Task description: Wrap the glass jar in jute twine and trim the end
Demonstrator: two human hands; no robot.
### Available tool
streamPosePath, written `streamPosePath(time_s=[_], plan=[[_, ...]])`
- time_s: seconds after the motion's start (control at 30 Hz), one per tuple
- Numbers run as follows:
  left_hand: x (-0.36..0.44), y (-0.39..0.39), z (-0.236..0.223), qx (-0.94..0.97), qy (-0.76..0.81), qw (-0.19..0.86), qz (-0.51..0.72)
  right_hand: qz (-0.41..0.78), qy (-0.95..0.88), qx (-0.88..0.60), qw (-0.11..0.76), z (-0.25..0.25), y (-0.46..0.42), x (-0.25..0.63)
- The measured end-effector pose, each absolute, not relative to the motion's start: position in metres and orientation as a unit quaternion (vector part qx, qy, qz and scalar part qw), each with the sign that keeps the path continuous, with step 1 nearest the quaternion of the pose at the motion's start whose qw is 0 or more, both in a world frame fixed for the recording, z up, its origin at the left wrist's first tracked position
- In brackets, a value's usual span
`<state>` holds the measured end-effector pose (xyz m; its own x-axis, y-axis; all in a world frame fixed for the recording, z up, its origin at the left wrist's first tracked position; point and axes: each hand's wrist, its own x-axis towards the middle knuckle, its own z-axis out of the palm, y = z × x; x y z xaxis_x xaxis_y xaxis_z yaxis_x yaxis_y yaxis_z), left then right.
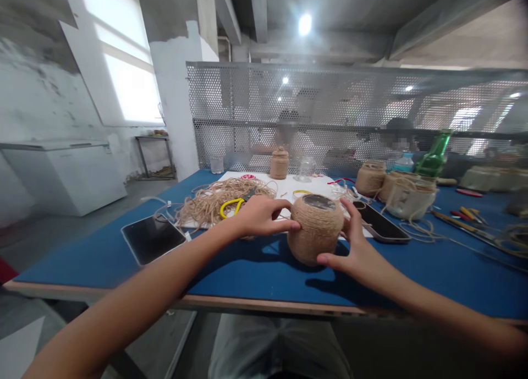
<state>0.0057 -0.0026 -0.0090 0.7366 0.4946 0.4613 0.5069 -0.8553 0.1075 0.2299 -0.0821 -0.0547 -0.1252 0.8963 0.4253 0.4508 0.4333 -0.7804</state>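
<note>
A jar wrapped in brown twine (315,230) tilts slightly above the blue table in front of me, its round mouth facing up. My left hand (268,215) grips its upper left side, thumb and fingers pressed to the twine. From the right, my right hand (350,244) holds the jar, with the thumb low on the front and the fingers behind its side. Left of the jar lies a loose heap of twine (218,200), with yellow-handled scissors (231,207) on it, partly behind my left hand.
A tablet (152,239) lies at left, a black phone (381,224) at right. Farther back stand a lidded twine-wrapped jar (279,164) and a clear glass jar (306,169). More jars, a green bottle (435,156) and tools (466,225) occupy the right. A perforated metal screen (247,101) closes the back.
</note>
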Motion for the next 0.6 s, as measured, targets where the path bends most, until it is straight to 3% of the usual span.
streamPosePath(time_s=[0.3,0.6], plan=[[0.01,-0.012,-0.012,-0.912,-0.265,0.059,-0.308,0.192,-0.708,-0.494,0.467,-0.053,-0.083,0.218],[0.008,-0.007,-0.009,-0.924,-0.258,0.049,-0.278,0.288,-0.758,-0.402,0.426,-0.048,-0.069,0.241]])
